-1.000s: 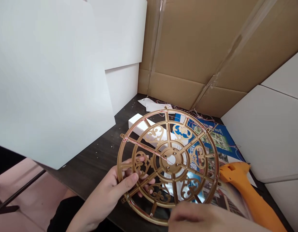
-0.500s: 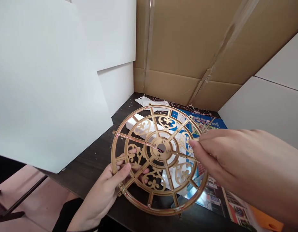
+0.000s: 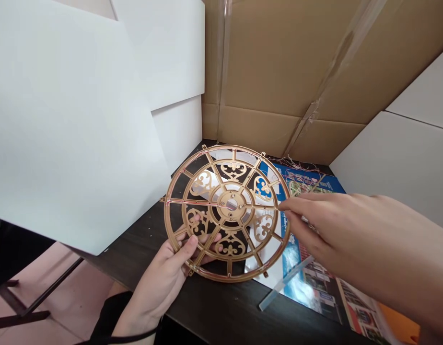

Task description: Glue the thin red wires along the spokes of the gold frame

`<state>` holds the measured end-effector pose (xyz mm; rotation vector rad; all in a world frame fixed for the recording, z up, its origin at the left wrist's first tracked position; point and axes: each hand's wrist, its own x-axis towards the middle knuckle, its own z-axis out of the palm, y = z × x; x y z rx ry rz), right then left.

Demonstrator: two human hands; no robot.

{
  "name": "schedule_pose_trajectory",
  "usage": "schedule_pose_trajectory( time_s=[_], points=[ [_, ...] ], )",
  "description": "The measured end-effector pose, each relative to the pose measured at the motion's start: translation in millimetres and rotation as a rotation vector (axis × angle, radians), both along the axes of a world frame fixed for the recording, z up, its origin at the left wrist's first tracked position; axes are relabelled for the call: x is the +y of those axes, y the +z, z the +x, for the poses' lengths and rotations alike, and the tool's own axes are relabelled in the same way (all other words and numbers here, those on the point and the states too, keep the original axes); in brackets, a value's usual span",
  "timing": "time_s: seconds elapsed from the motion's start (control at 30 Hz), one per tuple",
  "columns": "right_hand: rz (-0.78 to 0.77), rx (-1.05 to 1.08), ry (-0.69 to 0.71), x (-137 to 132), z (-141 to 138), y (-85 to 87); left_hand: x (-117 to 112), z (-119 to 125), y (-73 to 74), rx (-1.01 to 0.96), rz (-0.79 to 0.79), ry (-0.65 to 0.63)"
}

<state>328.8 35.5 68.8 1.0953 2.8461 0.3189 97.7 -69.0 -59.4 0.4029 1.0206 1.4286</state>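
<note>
A gold wheel-shaped frame (image 3: 209, 203), with spokes and scrolled ornaments between its rings, is tilted above the dark table. Thin red and white wires (image 3: 192, 201) run along its left spoke to the hub, and more follow the outer ring. My left hand (image 3: 171, 266) grips the wheel at its lower left, thumb on top and fingers behind. At the right rim, my right hand (image 3: 325, 223) is closed in a pinch, its fingertips against the end of a spoke. Whatever lies between those fingertips is too small to make out.
Under the wheel, a blue printed sheet (image 3: 293, 287) covers part of the dark table (image 3: 210, 306). A clear strip (image 3: 279, 292) lies across it. Loose thin wires (image 3: 297, 164) are tangled at the back. White panels (image 3: 81, 120) and a cardboard wall (image 3: 264, 62) enclose the table.
The wheel has turned and shifted slightly up and left in my left hand, with its lower edge raised. My right hand stays pinched at the right rim. More of the clear strip shows.
</note>
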Motion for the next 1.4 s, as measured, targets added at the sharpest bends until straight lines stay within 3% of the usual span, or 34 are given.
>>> schedule_pose_trajectory(
  time_s=[0.2, 0.27, 0.4, 0.53, 0.77, 0.93, 1.17, 1.4],
  points=[
    [-0.148, -0.208, -0.262, -0.9, -9.4, -5.1, 0.2, 1.6, 1.1, -0.012, 0.002, 0.023],
    [-0.159, -0.203, -0.268, -0.8, -8.8, -13.2, 0.9, 1.7, 0.4, -0.015, -0.006, 0.020],
    [-0.117, -0.061, -0.174, 1.3, -3.3, -26.8, 1.6, 1.2, -1.2, -0.005, -0.018, 0.020],
    [-0.156, -0.014, 0.018, 0.5, -3.2, -25.1, 1.1, 1.3, -0.9, 0.012, -0.015, 0.026],
    [0.115, -0.039, 0.397, -9.4, -9.6, -34.0, 1.5, 1.8, -0.2, 0.042, 0.020, 0.026],
    [0.134, 0.030, 0.318, -10.0, -20.5, -42.1, 1.1, 2.0, 0.6, 0.046, 0.036, 0.003],
    [0.098, 0.005, 0.378, -3.1, -18.2, -51.5, 1.4, 2.2, -1.4, 0.043, 0.062, 0.003],
    [0.194, -0.035, 0.490, -3.2, -11.0, -57.9, 1.7, 0.1, -5.6, 0.009, 0.021, 0.004]
  ],
)
